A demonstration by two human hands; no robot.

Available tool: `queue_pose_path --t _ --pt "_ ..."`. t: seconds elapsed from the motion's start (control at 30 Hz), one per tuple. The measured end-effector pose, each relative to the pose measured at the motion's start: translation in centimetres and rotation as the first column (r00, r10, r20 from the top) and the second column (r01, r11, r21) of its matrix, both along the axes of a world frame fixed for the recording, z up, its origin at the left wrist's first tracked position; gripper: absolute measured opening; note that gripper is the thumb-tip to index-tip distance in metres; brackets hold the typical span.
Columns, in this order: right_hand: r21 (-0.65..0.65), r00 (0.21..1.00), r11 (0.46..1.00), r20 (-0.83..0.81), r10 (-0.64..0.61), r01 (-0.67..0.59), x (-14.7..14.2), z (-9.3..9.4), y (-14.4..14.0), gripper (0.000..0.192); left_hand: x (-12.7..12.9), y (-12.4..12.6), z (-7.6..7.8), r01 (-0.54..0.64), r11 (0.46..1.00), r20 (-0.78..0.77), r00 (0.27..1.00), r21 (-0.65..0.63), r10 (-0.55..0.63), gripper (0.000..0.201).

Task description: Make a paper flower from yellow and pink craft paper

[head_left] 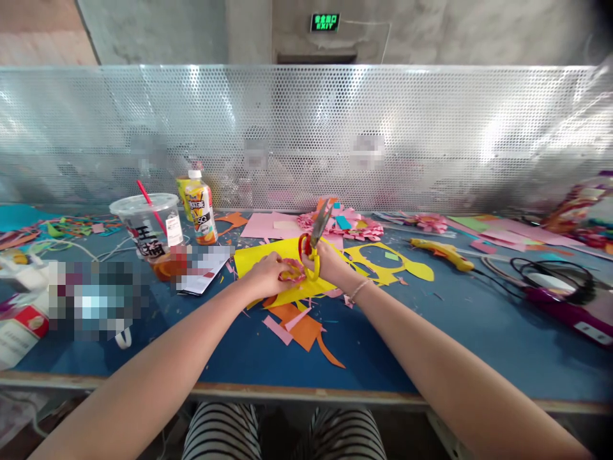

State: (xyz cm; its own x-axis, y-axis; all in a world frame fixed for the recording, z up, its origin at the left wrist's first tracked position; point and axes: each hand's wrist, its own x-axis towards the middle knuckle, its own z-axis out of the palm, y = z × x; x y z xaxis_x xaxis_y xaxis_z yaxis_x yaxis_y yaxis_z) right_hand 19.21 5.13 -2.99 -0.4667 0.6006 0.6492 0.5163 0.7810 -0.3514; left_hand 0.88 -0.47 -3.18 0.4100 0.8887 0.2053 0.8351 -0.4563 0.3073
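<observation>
My right hand (330, 263) grips scissors (313, 239) with red and yellow handles, blades pointing up and away. My left hand (265, 273) pinches a small pink and red paper flower (291, 272) right beside the scissor handles. Both hands hover over a yellow paper sheet (261, 257) on the blue table (431, 332). Orange and pink paper scraps (299, 326) lie just in front of my hands.
A plastic cup with a red straw (151, 233) and a juice bottle (201, 211) stand at the left. A yellow glue gun (443, 252) and a purple device with black cord (560, 291) lie at the right. Pink paper flowers (354, 225) sit behind. A perforated metal screen (306, 134) backs the table.
</observation>
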Motion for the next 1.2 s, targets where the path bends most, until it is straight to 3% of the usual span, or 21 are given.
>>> queue_pose_path --t 0.2,0.37,1.2 --pt "-0.115 0.978 0.986 -0.159 -0.137 0.119 0.7 -0.3 1.2 0.009 -0.1 0.3 -0.4 0.007 1.0 0.028 1.0 -0.009 -0.006 0.038" --pt "-0.214 0.971 0.971 -0.191 -0.145 0.103 0.6 -0.3 1.3 0.008 0.0 0.3 -0.4 0.004 1.0 0.036 0.999 -0.001 -0.004 0.036" --pt "-0.076 0.99 0.995 -0.117 -0.08 0.072 -0.1 0.3 0.1 0.009 -0.1 0.0 0.0 0.033 0.999 0.02 0.999 0.019 -0.033 0.038"
